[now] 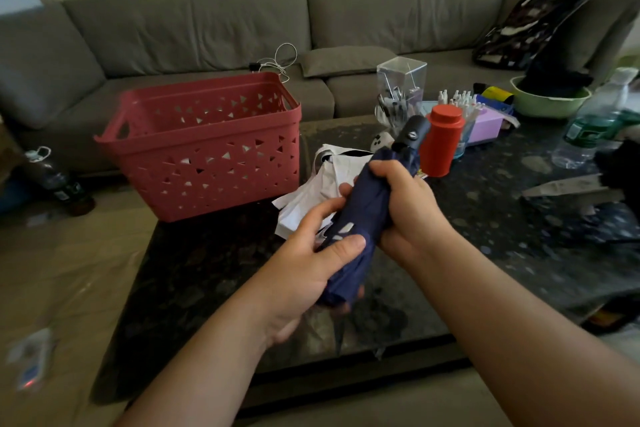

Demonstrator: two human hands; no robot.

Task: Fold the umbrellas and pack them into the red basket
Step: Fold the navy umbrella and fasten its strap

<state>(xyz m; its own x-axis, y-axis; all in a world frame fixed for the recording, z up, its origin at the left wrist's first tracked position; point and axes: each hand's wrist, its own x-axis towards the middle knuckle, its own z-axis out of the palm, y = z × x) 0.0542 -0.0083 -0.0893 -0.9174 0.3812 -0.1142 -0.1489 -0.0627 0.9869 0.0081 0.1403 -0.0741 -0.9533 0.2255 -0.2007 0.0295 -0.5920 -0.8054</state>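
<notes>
Left hand (pixel 308 253) wrapped round navy umbrella (pixel 360 215), right hand (pixel 405 208) gripping its upper canopy

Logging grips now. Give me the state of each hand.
Left hand: fingers curled round the navy umbrella.
Right hand: gripping the same umbrella higher up.

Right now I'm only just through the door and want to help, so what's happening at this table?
A person is holding a collapsed navy umbrella over the dark table with both hands. The left hand grips the lower canopy end, and the right hand is wrapped round the fabric nearer the black handle, gathering the folds. The red basket stands on the table's left corner, with nothing visible inside. A white umbrella lies crumpled beside it.
</notes>
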